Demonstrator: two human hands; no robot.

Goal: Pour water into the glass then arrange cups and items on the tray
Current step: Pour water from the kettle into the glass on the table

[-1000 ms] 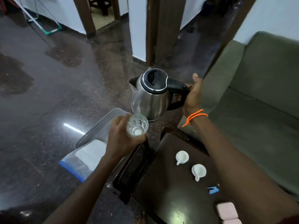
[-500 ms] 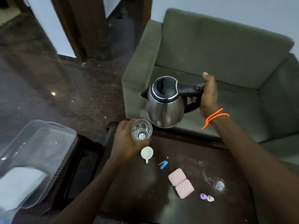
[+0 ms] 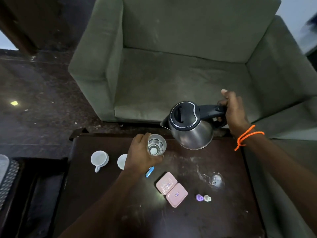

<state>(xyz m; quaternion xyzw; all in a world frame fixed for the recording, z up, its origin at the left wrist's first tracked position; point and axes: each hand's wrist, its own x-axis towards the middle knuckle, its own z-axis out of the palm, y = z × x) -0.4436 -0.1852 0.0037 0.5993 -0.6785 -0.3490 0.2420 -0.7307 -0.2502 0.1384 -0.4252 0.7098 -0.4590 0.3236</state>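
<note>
My left hand grips a clear glass upright above the dark table. My right hand holds the black handle of a steel kettle, lifted just right of the glass with its spout towards it. No water stream shows. Two white cups stand on the table: one at the left, the other partly hidden behind my left hand. A blue clip, two pink cases and two small caps lie nearer me.
A grey-green armchair stands right behind the table. A wet patch glistens on the table's right side. At the left edge is a clear tray on a low dark stand. The floor is dark polished stone.
The view has swung right from the floor to the table and armchair. Both hands, with glass and kettle, have moved over the table; the kettle now sits further right of the glass.
</note>
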